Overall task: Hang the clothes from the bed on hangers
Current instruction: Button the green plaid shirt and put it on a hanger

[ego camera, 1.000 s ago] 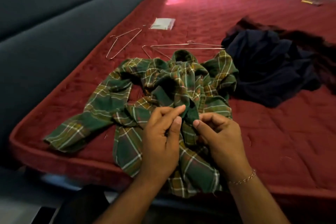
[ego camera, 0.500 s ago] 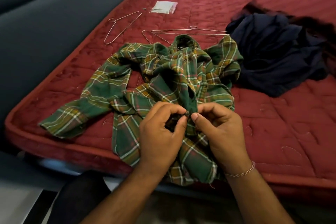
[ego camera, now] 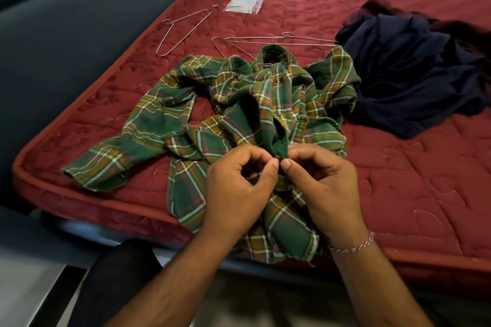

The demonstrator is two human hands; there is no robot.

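Two hands meet at the front placket of the green plaid shirt, low on its body, just above the near mattress edge. Left hand and right hand each pinch the cloth with thumb and forefinger, thumb tips almost touching at a small dark button between them. Both hands equally near; neither is free.

Shirt lies crumpled on the red mattress, long axis running near-to-far: collar with label at the far end, hem hanging over the near edge by the wrists. One sleeve sprawls out to the left, cuff near the left mattress edge. From the grip, most of the shirt lies farther away, collar straight ahead.

Likely step: working a button on the placket; whether doing or undoing, cannot tell.

Three wire hangers lie beyond the collar: one far left hanger, two overlapping hangers touching or tucked just behind the collar, long bars running left-right. Reaching them means going far past the collar.

Dark navy garment heaped to the right, touching the shirt's right shoulder. Small clear packet far beyond the hangers.
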